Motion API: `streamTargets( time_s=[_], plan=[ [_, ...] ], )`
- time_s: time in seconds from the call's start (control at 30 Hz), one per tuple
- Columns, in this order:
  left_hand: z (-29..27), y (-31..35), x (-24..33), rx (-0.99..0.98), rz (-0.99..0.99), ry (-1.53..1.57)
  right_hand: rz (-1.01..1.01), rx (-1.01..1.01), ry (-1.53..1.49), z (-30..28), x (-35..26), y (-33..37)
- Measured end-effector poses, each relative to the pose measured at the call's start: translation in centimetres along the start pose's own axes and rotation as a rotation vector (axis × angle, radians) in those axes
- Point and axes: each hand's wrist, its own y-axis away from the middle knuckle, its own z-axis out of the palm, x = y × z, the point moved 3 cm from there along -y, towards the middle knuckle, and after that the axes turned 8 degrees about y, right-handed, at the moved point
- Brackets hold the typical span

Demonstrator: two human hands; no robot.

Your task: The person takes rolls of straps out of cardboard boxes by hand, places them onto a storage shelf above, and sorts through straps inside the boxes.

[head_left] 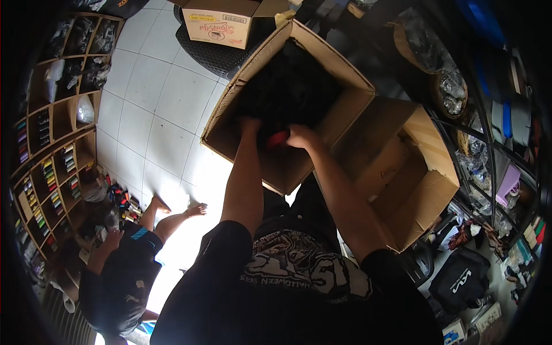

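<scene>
Both my arms reach down into an open cardboard box (345, 118) in front of me. Dark black material (287, 80), perhaps cloth or bags, fills its shadowed inside. My left hand (249, 125) is at the left of the box, and its fingers vanish into the dark contents. Toward the near side of the box, my right hand (300, 137) has its fingers closed at the end of a small red piece (278, 138). Shade hides what kind of thing the red piece is.
A second open cardboard box (422, 155) adjoins on the right. Beyond, a printed carton (217, 27) rests on a black woven seat (201, 54). A barefoot person (118, 282) sits at the lower left beside shelves of thread spools (43, 190). A black bag (460, 279) lies lower right.
</scene>
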Motion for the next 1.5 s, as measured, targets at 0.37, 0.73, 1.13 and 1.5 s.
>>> streamTargets(
  time_s=[0.37,0.73,1.13,1.5],
  plan=[
    [3.2,7.2,4.6,0.269,0.42,-0.069,0.029,0.02,-0.02,-1.0,1.7,0.8],
    [-4.4,11.8,8.7,-0.224,0.02,0.222,0.11,0.183,-0.21,-4.3,1.3,2.6],
    [-14.3,30.4,17.9,-0.567,0.606,0.994,-0.267,-0.02,-1.491,-11.5,-3.6,17.2],
    [-17.0,32.9,17.3,-0.541,0.419,1.426,-0.518,0.29,-1.75,-13.4,1.1,29.1]
  ],
)
